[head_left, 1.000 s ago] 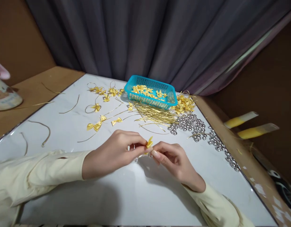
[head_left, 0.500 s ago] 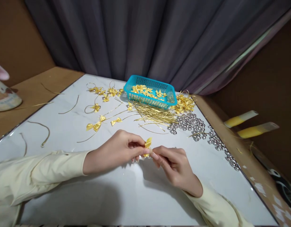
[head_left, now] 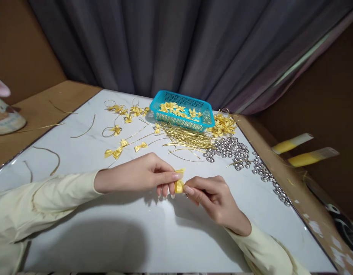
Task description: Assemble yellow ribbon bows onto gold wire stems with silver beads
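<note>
Over the white tabletop, a small yellow ribbon bow is pinched by my left hand, thumb on top and fingers beneath. My right hand is closed at the bow's right edge, thumb and forefinger pressed together there; whether a cord or bead is also between them is hidden. Beyond my hands lie a bundle of gold cords and a spread of silver bead-like pieces. Loose yellow bows rest on the table past my left hand.
A turquoise basket holding yellow bows stands at the back. Ringed bows lie left of it, and a bow pile lies right. A mug is at far left; two yellow-filled tubes are at right.
The bow has turned between my fingers, showing more of its lower loop. My left hand has shifted slightly up and left; my right hand stays at the bow's right edge.
</note>
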`<state>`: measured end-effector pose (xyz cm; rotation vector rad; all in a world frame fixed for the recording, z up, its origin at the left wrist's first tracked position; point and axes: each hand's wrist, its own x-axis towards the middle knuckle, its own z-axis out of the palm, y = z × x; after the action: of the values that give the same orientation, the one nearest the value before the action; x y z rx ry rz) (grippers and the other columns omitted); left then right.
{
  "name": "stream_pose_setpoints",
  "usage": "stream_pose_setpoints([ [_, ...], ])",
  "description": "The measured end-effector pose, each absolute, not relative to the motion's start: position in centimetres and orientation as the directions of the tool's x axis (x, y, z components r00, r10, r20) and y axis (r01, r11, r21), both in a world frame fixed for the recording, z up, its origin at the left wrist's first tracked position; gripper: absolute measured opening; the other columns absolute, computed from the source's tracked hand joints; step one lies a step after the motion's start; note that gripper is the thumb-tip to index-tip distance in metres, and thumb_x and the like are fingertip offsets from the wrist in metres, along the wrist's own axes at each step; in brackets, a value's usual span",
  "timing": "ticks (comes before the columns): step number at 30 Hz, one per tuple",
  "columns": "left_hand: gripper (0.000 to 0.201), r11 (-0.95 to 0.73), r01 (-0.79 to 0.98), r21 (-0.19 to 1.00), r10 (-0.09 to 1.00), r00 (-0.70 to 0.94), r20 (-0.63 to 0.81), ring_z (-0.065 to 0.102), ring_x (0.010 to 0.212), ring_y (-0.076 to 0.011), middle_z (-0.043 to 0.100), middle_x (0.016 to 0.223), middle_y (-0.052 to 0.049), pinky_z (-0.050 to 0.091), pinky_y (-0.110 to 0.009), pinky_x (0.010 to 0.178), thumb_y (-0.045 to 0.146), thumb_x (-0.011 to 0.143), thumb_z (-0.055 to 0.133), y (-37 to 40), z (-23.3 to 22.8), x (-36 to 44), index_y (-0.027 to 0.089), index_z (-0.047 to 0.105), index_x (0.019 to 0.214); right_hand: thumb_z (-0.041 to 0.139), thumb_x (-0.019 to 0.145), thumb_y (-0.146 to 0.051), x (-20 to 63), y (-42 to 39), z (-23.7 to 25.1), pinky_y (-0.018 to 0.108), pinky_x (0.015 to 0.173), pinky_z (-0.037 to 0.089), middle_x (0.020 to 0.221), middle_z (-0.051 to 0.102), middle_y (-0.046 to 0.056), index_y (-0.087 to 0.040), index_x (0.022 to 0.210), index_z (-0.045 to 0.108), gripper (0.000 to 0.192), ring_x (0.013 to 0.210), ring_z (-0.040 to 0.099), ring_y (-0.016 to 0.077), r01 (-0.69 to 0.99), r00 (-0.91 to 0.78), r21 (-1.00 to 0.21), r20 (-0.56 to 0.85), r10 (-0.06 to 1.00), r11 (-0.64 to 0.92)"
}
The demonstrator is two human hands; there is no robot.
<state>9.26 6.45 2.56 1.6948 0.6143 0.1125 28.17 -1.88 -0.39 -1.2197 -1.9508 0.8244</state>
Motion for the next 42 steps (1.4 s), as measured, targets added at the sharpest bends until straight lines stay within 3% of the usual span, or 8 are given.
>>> stream_pose_setpoints([
  [4, 0.033, -0.073, 0.351, 0.934, 0.430, 0.856, -0.288, 0.058, 0.053, -0.0087, 0.061, 0.056, 0.002, 0.043, -0.015, 0.052, 0.033, 0.087, 0.048, 6.6, 2.2, 9.3, 0.013, 0.061, 0.065, 0.047, 0.088, -0.023, 28.2, -1.8, -0.3, 0.019, 0.040, 0.025, 0.045, 0.046, -0.003, -0.009, 0.068, 0.063, 0.029, 0.039, 0.035, 0.0054, 0.449, -0.367, -0.833, 0.157, 0.917, 0.322],
  [8, 0.034, -0.052, 0.381, 0.923, 0.487, 0.817, -0.309, 0.053, 0.047, -0.0078, 0.057, 0.051, 0.002, 0.041, -0.015, 0.047, 0.033, 0.086, 0.049, 6.0, 2.0, 9.5, 0.013, 0.060, 0.061, 0.046, 0.088, -0.022, 27.8, -1.8, -0.4, 0.019, 0.040, 0.025, 0.044, 0.044, -0.003, -0.009, 0.069, 0.062, 0.028, 0.038, 0.034, 0.0052, 0.476, -0.356, -0.812, 0.174, 0.918, 0.338],
  [14, 0.035, -0.016, 0.300, 0.954, 0.622, 0.750, -0.225, 0.053, 0.047, -0.0082, 0.055, 0.048, 0.003, 0.042, -0.016, 0.049, 0.032, 0.086, 0.049, 5.0, 1.7, 9.6, 0.014, 0.058, 0.058, 0.045, 0.087, -0.016, 27.2, -2.5, -0.7, 0.019, 0.042, 0.027, 0.047, 0.043, -0.004, -0.011, 0.071, 0.060, 0.022, 0.040, 0.034, 0.0056, 0.548, -0.273, -0.727, 0.313, 0.910, 0.414],
  [21, 0.026, 0.009, 0.215, 0.977, 0.671, 0.723, -0.165, 0.055, 0.054, -0.0085, 0.060, 0.055, 0.003, 0.043, -0.017, 0.055, 0.027, 0.084, 0.055, 4.4, 1.7, 9.9, 0.015, 0.063, 0.062, 0.046, 0.086, -0.010, 26.9, -2.8, -0.7, 0.018, 0.044, 0.030, 0.055, 0.049, -0.003, -0.015, 0.076, 0.059, 0.018, 0.043, 0.038, 0.0056, 0.508, -0.190, -0.715, 0.451, 0.872, 0.480],
  [35, 0.029, -0.008, 0.243, 0.970, 0.714, 0.681, -0.165, 0.052, 0.050, -0.0078, 0.056, 0.050, 0.004, 0.042, -0.016, 0.050, 0.028, 0.082, 0.056, 4.0, 2.0, 9.8, 0.015, 0.060, 0.057, 0.045, 0.089, -0.014, 27.0, -2.7, -0.7, 0.019, 0.043, 0.030, 0.054, 0.048, -0.004, -0.016, 0.077, 0.059, 0.018, 0.043, 0.037, 0.0056, 0.507, -0.207, -0.746, 0.382, 0.901, 0.432],
  [42, 0.033, 0.075, 0.203, 0.976, 0.716, 0.670, -0.195, 0.051, 0.047, -0.0064, 0.056, 0.049, 0.004, 0.042, -0.016, 0.050, 0.026, 0.081, 0.057, 4.8, 2.8, 9.9, 0.014, 0.059, 0.051, 0.053, 0.084, -0.019, 27.9, -2.4, -0.5, 0.019, 0.045, 0.034, 0.061, 0.050, -0.001, -0.015, 0.084, 0.053, 0.004, 0.049, 0.041, 0.0079, 0.627, -0.248, -0.592, 0.464, 0.850, 0.507],
])
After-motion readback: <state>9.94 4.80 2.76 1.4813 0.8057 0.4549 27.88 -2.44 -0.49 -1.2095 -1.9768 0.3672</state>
